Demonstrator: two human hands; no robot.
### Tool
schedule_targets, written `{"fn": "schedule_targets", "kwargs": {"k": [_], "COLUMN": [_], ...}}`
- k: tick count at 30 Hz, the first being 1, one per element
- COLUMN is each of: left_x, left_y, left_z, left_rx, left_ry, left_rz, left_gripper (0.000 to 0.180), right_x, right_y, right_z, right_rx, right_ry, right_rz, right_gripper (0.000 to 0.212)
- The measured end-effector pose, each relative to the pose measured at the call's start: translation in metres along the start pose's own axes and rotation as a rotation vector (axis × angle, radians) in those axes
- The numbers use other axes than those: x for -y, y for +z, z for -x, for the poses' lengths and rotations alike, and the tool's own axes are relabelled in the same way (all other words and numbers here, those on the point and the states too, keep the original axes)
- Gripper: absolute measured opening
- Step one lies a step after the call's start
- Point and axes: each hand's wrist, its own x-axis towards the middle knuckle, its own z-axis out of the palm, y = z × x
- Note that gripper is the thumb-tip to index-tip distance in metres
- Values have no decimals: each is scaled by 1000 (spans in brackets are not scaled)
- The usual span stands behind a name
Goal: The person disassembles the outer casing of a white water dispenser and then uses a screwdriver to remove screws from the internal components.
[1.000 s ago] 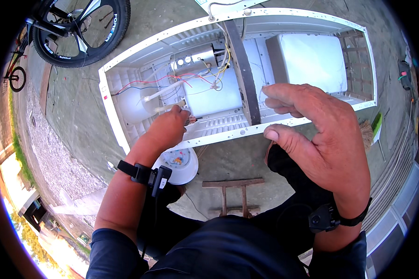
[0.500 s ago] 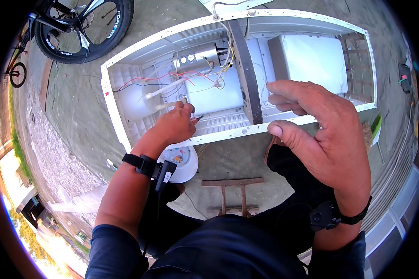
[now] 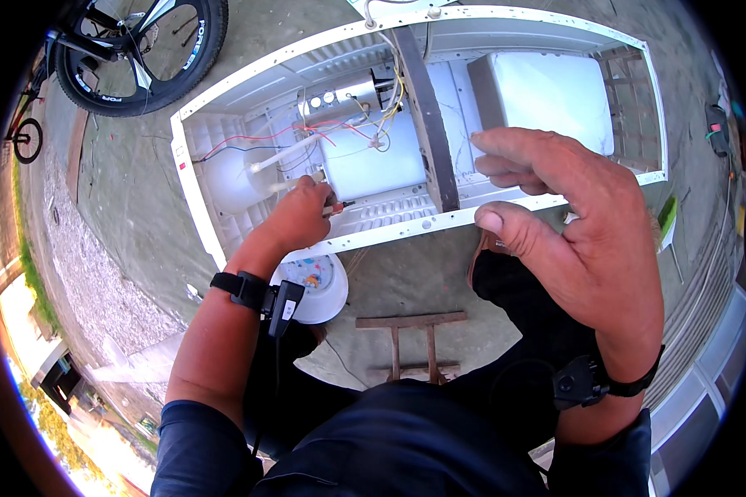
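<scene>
A long white metal appliance cabinet (image 3: 383, 241) lies open across the floor before me. My left hand (image 3: 302, 217) reaches over its near edge, fingers closed around a small tool (image 3: 337, 208) with a reddish handle and a dark tip. Those fingers are also at the end of a pale tube (image 3: 283, 185), beside a white foam-like block (image 3: 379, 157); the exact contact is hidden. Behind it sits a silver cylinder (image 3: 340, 101) with red, blue and yellow wires (image 3: 327, 127). My right hand (image 3: 584, 228) hovers over the cabinet's near right side, thumb and fingers apart, holding nothing.
A dark crossbar (image 3: 427, 124) divides the cabinet, with a larger white block (image 3: 547, 95) to its right. Near my left wrist stands a white bucket (image 3: 323, 300). A low wooden stool (image 3: 412, 321) is between my legs. A bicycle wheel (image 3: 211, 50) rests at the far left.
The cabinet and its contents sit slightly higher and further left in the picture. My left hand has shifted slightly with them, still at the tube; my right hand stays open and nearly unmoved.
</scene>
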Motion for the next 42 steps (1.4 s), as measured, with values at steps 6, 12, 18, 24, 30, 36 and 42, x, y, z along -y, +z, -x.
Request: {"fn": "schedule_targets", "kwargs": {"k": [6, 12, 18, 24, 30, 36, 42], "left_x": [-27, -24, -4, -23, 0, -15, -5], "left_y": [-17, -10, -5, -15, -3, -22, -7], "left_z": [-4, 1, -1, -4, 5, 1, 1], "left_rx": [115, 6, 1, 154, -100, 77, -6], "left_ry": [-159, -215, -81, -237, -81, -149, -225], "left_rz": [-149, -118, -125, -182, -108, -198, -80], "left_gripper": [34, 42, 49, 44, 34, 29, 34], "right_x": [-1, 0, -1, 0, 1, 0, 1], "right_y": [-4, -5, -6, -6, -5, -5, -3], "right_z": [1, 3, 4, 2, 4, 3, 2], "right_rx": [-38, -46, -56, -45, -48, -41, -40], "right_ry": [4, -5, 0, 15, 15, 22, 9], "right_rz": [-12, 17, -2, -16, -10, -19, -13], "right_gripper": [42, 42, 42, 42, 42, 41, 42]}}
